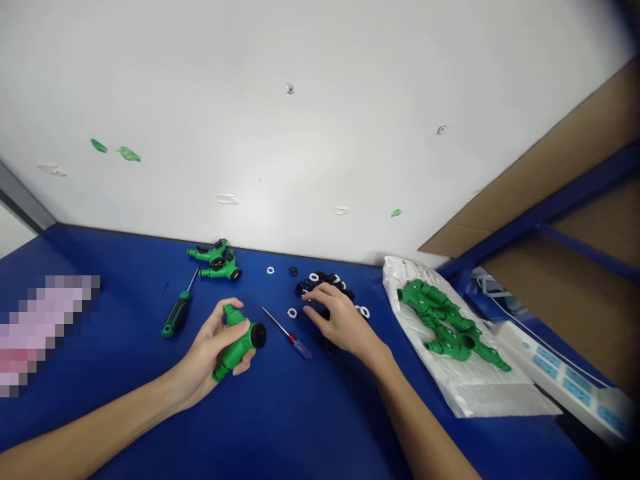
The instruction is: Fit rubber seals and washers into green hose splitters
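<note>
The left arm [105,420] slanted in from the lower left, its left hand [209,348] curled in a grip. The right arm [415,407] slanted opposite, the right hand [346,321] palm down, thumb apart from the bent fingers.

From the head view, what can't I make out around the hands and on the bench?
All in the head view:
- Pile of black parts: partly covered by the right hand; whether its fingertips grip anything is unclear.
- Green fitting: one side hidden by the left hand.
- Pink item: blurred into blocks, cut off by the left edge.
- White bag: print too small.
</note>
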Demonstrator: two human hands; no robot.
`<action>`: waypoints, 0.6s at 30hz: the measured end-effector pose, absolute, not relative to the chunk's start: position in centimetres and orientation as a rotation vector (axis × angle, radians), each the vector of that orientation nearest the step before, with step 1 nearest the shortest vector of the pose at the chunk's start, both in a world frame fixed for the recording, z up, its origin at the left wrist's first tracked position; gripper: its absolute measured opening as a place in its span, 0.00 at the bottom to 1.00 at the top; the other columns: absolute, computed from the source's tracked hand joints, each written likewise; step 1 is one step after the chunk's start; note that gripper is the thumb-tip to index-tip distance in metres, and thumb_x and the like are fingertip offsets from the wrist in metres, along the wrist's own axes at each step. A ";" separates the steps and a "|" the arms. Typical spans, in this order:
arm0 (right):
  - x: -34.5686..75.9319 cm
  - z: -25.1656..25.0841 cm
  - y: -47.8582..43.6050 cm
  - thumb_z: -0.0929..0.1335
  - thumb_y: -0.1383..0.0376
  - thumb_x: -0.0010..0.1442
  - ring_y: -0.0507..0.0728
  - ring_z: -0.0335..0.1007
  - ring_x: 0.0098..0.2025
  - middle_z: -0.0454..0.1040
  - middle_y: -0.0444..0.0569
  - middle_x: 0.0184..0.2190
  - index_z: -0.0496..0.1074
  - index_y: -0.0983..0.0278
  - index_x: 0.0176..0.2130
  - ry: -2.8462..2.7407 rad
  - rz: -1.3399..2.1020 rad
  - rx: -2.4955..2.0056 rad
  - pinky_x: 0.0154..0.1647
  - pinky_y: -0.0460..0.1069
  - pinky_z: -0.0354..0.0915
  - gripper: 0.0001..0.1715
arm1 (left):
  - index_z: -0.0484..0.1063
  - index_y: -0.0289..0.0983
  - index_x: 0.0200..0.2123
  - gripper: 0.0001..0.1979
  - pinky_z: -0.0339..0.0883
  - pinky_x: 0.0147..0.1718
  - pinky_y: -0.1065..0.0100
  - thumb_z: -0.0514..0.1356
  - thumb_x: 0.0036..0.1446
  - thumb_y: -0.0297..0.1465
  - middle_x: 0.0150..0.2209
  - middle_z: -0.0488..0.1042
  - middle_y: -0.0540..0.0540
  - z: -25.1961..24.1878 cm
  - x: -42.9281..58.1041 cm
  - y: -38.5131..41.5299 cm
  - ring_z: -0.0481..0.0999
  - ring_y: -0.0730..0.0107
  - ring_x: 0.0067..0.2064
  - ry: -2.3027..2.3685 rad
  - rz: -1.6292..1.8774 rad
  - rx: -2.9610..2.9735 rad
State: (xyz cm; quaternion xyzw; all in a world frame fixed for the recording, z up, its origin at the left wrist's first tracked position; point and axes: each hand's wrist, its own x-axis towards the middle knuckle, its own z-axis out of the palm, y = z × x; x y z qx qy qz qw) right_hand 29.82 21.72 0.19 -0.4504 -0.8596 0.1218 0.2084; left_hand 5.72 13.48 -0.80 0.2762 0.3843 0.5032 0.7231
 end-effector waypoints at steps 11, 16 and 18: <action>28.5 -0.9 21.9 0.71 0.66 0.61 0.59 0.70 0.42 0.74 0.52 0.38 0.77 0.64 0.46 -2.597 0.256 -1.090 0.45 0.55 0.70 0.12 | 0.60 0.45 0.46 0.18 0.57 0.19 0.71 0.65 0.56 0.33 0.28 0.69 0.55 -0.7 5.8 13.4 0.69 0.74 0.22 0.877 1.044 0.567; 28.1 -1.5 22.0 0.66 0.70 0.65 0.58 0.71 0.40 0.75 0.54 0.35 0.78 0.67 0.41 -2.599 0.281 -1.031 0.42 0.55 0.70 0.10 | 0.59 0.45 0.45 0.17 0.57 0.19 0.71 0.63 0.57 0.33 0.25 0.67 0.56 -0.8 5.7 13.4 0.69 0.73 0.22 0.866 1.034 0.588; 28.3 -1.7 22.0 0.64 0.70 0.66 0.58 0.71 0.41 0.75 0.55 0.37 0.78 0.67 0.40 -2.561 0.301 -1.010 0.43 0.55 0.70 0.12 | 0.59 0.45 0.46 0.17 0.57 0.19 0.71 0.63 0.57 0.33 0.25 0.68 0.55 -0.7 5.6 13.5 0.69 0.73 0.22 0.874 1.034 0.586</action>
